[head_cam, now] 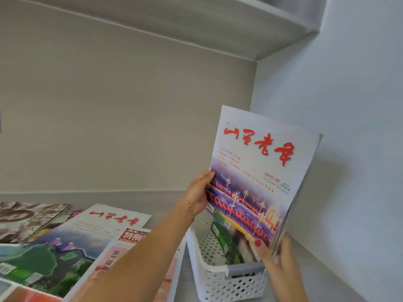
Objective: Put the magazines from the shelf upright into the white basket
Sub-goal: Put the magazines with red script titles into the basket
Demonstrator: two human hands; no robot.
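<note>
A magazine (259, 171) with a white cover, red title characters and a night street photo stands upright above the white perforated basket (220, 282), its lower edge inside the basket. My left hand (199, 192) grips its left edge, thumb on the cover. My right hand (277, 256) holds its lower right corner from below. Another magazine with a green cover (222, 234) stands in the basket behind it. More magazines lie flat on the shelf to the left: one with the same red title (65, 243) and one with a red banner (135, 235).
The grey shelf board (322, 271) runs to a white side wall (349, 127) close on the right. A beige back wall (120, 127) stands behind. An upper shelf (218, 25) hangs overhead. A patterned magazine (26, 219) lies at far left.
</note>
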